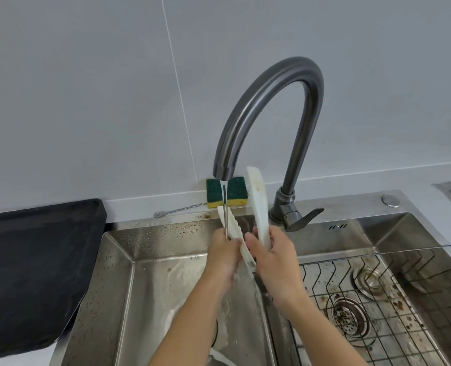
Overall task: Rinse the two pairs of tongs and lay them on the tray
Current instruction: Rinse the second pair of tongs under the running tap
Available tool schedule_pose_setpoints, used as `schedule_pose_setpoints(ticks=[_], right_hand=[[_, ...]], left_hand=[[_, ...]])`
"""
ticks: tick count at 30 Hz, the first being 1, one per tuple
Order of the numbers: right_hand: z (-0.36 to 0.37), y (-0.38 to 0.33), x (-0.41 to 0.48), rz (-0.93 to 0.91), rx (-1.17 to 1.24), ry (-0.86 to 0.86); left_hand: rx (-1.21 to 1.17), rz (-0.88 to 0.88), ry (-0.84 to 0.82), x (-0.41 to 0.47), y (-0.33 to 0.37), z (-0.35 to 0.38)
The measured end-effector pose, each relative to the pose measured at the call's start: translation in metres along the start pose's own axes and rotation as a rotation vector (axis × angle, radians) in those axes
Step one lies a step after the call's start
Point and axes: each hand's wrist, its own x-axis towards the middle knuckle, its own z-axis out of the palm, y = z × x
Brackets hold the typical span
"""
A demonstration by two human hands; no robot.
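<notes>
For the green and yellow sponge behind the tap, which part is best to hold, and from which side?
Grip the sponge by its two short ends, coming from above and the front. It stands on its long edge against the wall, so its back is closed off, and the faucet spout and water stream cross its front near the middle.

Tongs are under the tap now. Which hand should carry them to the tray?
Probably left. The black tray lies left of the sink, on the left hand side; the right hand would cross over. Both hold the tongs.
</notes>
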Motion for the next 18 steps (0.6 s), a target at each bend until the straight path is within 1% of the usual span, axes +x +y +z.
schedule_pose_setpoints(ticks=[3, 6, 9, 12, 16, 18], right_hand=[[0.006, -0.002, -0.008, -0.055, -0.039, -0.049], [0.006, -0.008, -0.013, -0.085, -0.026, -0.059], [0.006, -0.014, -0.020, -0.083, 0.018, -0.059], [0.001, -0.013, -0.024, -0.050, 0.054, -0.039], [-0.001, -0.008, -0.026, -0.015, 0.066, -0.061], [0.000, -0.001, -0.030, 0.002, 0.077, -0.090]], left_hand=[[0.072, -0.025, 0.078, 0.008, -0.001, 0.002], [0.105, -0.013, 0.170, 0.014, 0.005, 0.000], [0.062, -0.030, 0.281, 0.025, 0.018, -0.007], [-0.007, -0.043, 0.303, 0.034, 0.028, -0.008], [0.045, -0.006, 0.273, 0.036, 0.018, -0.006], [0.072, 0.010, 0.284, 0.034, 0.013, -0.007]])
